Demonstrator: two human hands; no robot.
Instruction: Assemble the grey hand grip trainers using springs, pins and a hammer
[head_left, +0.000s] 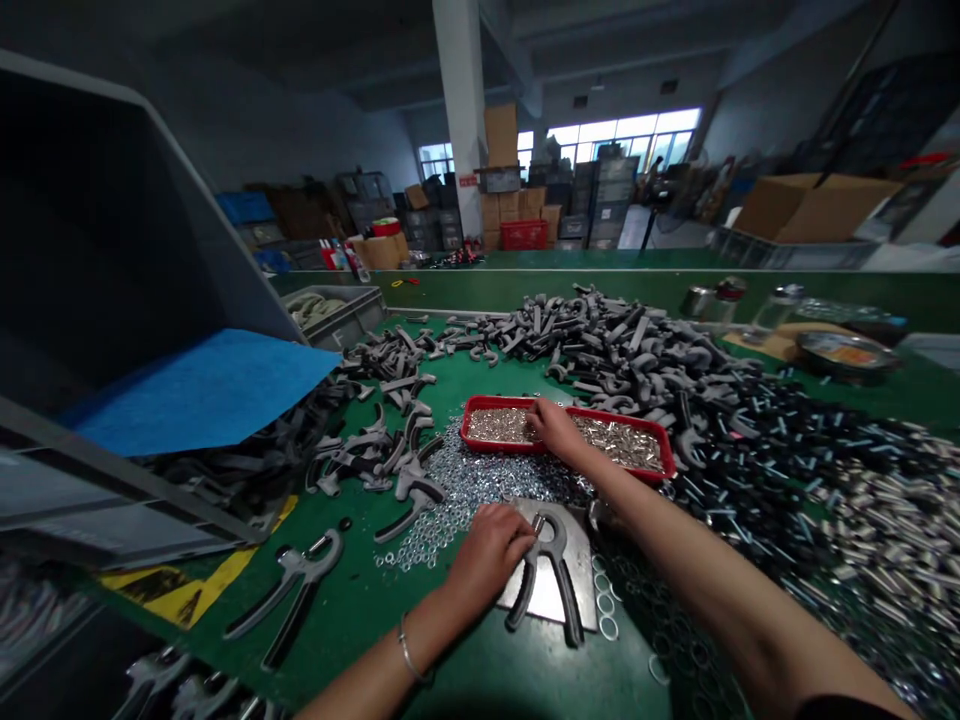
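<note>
On a metal plate (pixel 544 590) lies a grey spring clamp (pixel 554 550), its two dark-gripped handles spread toward me. My left hand (pixel 491 555) is closed at the clamp's upper left, fingertips pinching its jaw near a small metal pin. My right hand (pixel 553 425) reaches over to a red tray (pixel 499 448) of tiny metal parts; its fingers are drawn together among them, and what they hold is hidden. Under my right forearm, a second red tray (pixel 664 470) contains small metal pins. Another spring clamp (pixel 296 590) rests on the green table at left.
Loose nuts (pixel 427 535) spread around the trays. Grey clamp halves (pixel 600 340) are heaped behind, with dark bolts (pixel 742 460) and metal sleeves (pixel 892 520) at right. A large grey crate (pixel 135 510) tilts at left. Flat rings (pixel 606 605) lie beside the plate.
</note>
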